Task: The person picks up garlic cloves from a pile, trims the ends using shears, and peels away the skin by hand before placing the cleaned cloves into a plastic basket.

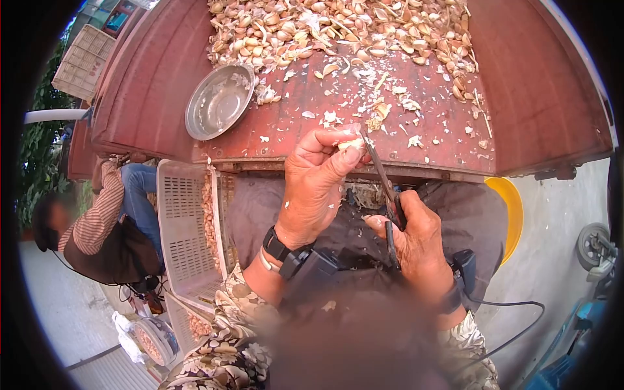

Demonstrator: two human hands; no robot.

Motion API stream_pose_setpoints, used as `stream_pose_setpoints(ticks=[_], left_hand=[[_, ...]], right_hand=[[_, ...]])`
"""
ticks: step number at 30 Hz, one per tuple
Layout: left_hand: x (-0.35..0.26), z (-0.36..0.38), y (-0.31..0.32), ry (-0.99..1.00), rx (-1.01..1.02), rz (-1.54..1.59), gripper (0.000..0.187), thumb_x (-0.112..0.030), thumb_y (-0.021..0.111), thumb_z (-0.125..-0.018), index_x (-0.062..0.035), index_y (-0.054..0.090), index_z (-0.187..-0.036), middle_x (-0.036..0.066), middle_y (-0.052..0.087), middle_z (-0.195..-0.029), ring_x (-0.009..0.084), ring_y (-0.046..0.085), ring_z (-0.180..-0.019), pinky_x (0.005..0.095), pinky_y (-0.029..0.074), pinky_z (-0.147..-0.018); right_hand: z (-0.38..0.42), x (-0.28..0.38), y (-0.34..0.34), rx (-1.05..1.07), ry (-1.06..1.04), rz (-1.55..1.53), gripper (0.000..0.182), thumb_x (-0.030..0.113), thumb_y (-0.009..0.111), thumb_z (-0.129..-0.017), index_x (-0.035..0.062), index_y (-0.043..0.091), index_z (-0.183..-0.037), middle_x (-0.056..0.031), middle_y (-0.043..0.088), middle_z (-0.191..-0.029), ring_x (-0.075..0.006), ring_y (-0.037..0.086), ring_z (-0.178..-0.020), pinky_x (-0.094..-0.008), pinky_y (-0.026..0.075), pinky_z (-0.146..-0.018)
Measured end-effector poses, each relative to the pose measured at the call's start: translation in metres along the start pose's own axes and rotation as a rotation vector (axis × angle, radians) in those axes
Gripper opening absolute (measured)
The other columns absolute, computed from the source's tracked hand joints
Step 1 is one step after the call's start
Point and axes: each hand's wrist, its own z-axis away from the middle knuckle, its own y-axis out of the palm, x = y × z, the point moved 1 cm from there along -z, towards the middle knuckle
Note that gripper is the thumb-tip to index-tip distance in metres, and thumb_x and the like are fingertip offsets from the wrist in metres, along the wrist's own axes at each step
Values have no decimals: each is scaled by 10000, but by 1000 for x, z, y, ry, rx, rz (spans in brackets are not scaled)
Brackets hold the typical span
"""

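Observation:
My left hand (315, 185) is closed, pinching a pale garlic clove (351, 144) between thumb and fingers at the front edge of the red table. In my right hand (421, 244) is a pair of dark scissors (382, 172), fingers wrapped round the handles. Their blades point up and away from me, with the tips right beside the clove. Behind my hands, bits of garlic skin (383, 110) lie scattered over the red surface (299, 127). A large heap of garlic cloves (292, 29) covers the far part.
A metal bowl (221, 102) tilts at the table's left. Beside my left leg stand pale plastic crates (188, 221) with cloves. Another person (97, 227) sits at the far left. A yellow basin (510, 218) is at my right; a wheel (593, 247) stands beyond it.

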Motion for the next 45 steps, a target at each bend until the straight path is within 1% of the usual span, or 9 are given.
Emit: stream_pose_setpoints(ticks=[17, 20, 26, 30, 33, 36, 39, 42, 45], left_hand=[[-2, 1, -3, 9, 16, 1, 183, -43, 652, -854, -10, 598, -1026, 100, 627, -1027, 151, 614, -910, 323, 511, -846], [-2, 0, -1, -4, 13, 5, 185, -42, 654, -853, -6, 597, -1025, 97, 634, -998, 153, 615, -904, 313, 511, -839], [-1, -5, -3, -82, 7, 111, 170, -54, 632, -857, -8, 589, -1015, 88, 630, -978, 176, 617, -882, 309, 496, -825], [-28, -38, -26, -107, -71, 122, 166, -86, 589, -861, -18, 586, -1012, 68, 616, -937, 182, 613, -879, 307, 475, -819], [-43, -79, -44, -42, -146, -143, 245, -88, 542, -874, 0, 560, -1101, 44, 588, -881, 190, 584, -880, 279, 456, -790], [-40, -123, -48, -63, -175, -734, 253, -106, 601, -842, 11, 592, -1066, 36, 602, -855, 160, 589, -818, 260, 458, -709], [-12, -165, -71, 168, -94, -1491, 227, -120, 659, -815, 17, 624, -993, 31, 614, -812, 118, 580, -734, 259, 460, -637], [-7, -169, -64, 347, -125, -1620, 210, -154, 686, -753, 28, 638, -847, 156, 642, -786, 286, 606, -713, 345, 484, -680], [-12, -147, -55, 72, -40, -1095, 146, -127, 658, -836, -12, 628, -921, 33, 620, -791, 104, 559, -690, 231, 452, -595]], right_hand=[[0, -1, -2, 103, 51, -67, 471, 379, 715, -791, 11, 421, -775, -136, 453, -661, -326, 429, -585, -388, 399, -543], [1, -3, 0, 72, 42, -73, 476, 376, 705, -808, 10, 407, -748, -129, 426, -610, -269, 415, -547, -376, 386, -521], [2, -5, 3, 226, 365, -594, 429, 408, 602, -903, 39, 474, -726, -16, 455, -551, -79, 454, -513, -246, 377, -437], [-6, -27, 6, -21, 357, -941, 441, 428, 467, -961, 25, 524, -793, -23, 504, -625, -68, 480, -508, -206, 398, -427], [-7, -29, 6, 25, 331, -869, 462, 448, 447, -960, 14, 537, -831, -35, 514, -644, -72, 484, -511, -205, 403, -432], [-7, -28, 10, 47, 341, -801, 410, 413, 484, -946, 21, 541, -838, -15, 512, -638, -53, 473, -509, -192, 401, -441], [-7, -28, 11, 23, 367, -801, 330, 343, 499, -942, 32, 545, -842, 7, 513, -638, -29, 462, -502, -178, 395, -437], [-9, -26, 7, -7, 427, -757, 313, 321, 546, -932, 26, 537, -829, 15, 498, -639, -36, 435, -530, -200, 390, -470], [-10, -34, 10, -60, 314, -516, 327, 301, 623, -899, 17, 505, -787, -3, 472, -624, -62, 401, -568, -243, 384, -508]])
